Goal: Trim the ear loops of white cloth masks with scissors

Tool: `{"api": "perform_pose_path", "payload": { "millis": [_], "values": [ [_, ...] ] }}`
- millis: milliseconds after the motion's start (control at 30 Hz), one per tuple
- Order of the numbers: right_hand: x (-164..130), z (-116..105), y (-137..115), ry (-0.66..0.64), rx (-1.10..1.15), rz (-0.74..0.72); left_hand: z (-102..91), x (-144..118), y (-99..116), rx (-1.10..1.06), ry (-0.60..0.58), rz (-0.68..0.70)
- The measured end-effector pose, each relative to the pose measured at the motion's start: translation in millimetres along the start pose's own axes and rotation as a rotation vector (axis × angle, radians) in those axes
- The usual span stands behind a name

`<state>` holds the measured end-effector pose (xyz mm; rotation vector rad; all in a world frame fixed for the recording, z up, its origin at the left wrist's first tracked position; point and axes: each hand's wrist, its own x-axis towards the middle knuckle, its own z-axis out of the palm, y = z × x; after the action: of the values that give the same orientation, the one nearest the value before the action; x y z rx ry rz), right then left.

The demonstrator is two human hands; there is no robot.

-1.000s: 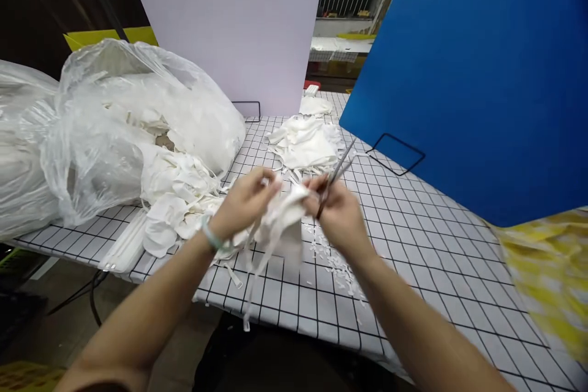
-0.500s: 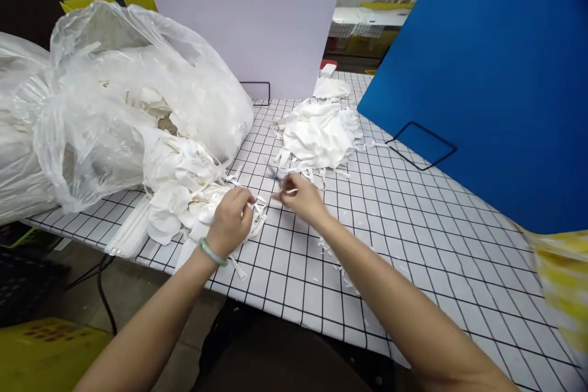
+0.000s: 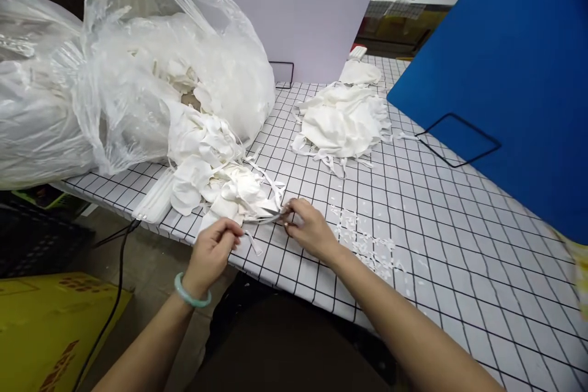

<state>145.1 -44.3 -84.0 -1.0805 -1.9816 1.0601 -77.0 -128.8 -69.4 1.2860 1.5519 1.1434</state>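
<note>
My right hand (image 3: 309, 228) is closed around a small pair of metal scissors (image 3: 272, 214), whose blades point left toward the near edge of a loose pile of white fabric pieces (image 3: 234, 187). The handles are mostly hidden by my fingers. My left hand (image 3: 215, 250), with a pale green bangle at its wrist, pinches a thin white strap (image 3: 252, 242) at the table's front edge. Farther back, a second heap of white fabric pieces (image 3: 342, 122) lies with straps trailing from it. Tiny white clippings (image 3: 367, 245) are scattered to the right of my right hand.
Large clear plastic bags (image 3: 220, 55) stuffed with white fabric stand at the left. A white bundle (image 3: 155, 199) lies beside the near pile. Behind stand a pale lilac panel (image 3: 280, 6) and a blue panel (image 3: 496, 73) with wire feet on the checked tablecloth (image 3: 459, 269).
The view has shifted, so the table sits higher and farther right. My right hand has brought the scissors from near the far heap to the near pile. My left hand has drawn back toward the table edge.
</note>
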Motion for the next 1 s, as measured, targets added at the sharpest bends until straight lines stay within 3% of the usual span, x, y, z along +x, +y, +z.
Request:
{"api": "perform_pose_path", "payload": {
  "millis": [67, 133, 233, 333, 433, 500, 600, 767, 900, 933, 1000],
  "values": [
    [-21, -16, -12, 0.056, 0.046, 0.04, 12.7, -11, 9, -0.133, -0.243, -0.149],
    [-45, -29, -30, 0.128, 0.15, 0.094, 28.4, -17, 20, -0.275, -0.375, -0.245],
    [-79, -32, -59, 0.183, 0.364, 0.168, 48.9, -18, 33, -0.508, -0.383, -0.337],
    [-104, -21, -72, 0.062, 0.545, 0.223, 57.2, -14, 41, -0.774, -0.35, -0.483],
    [-116, -12, -64, -0.033, 0.614, 0.298, 54.4, -12, 51, -0.909, -0.338, -0.587],
    [-114, -11, -53, 0.063, 0.625, 0.314, 51.8, -12, 61, -0.881, -0.37, -0.578],
    [-91, -13, -38, 0.275, 0.597, 0.196, 51.9, -14, 77, -0.756, -0.463, -0.498],
    [-34, -13, -32, 0.085, 0.704, 0.084, 44.3, -20, 96, -0.616, -0.507, -0.316],
    [-20, -20, -32, 0.289, 0.791, 0.029, 28.6, -24, 97, -0.568, -0.478, -0.301],
    [-21, -20, -34, 0.267, 0.77, 0.002, 27.5, -25, 97, -0.575, -0.489, -0.303],
    [-23, -18, -38, 0.103, 0.729, -0.033, 30.7, -25, 100, -0.614, -0.547, -0.305]
  ]
}}
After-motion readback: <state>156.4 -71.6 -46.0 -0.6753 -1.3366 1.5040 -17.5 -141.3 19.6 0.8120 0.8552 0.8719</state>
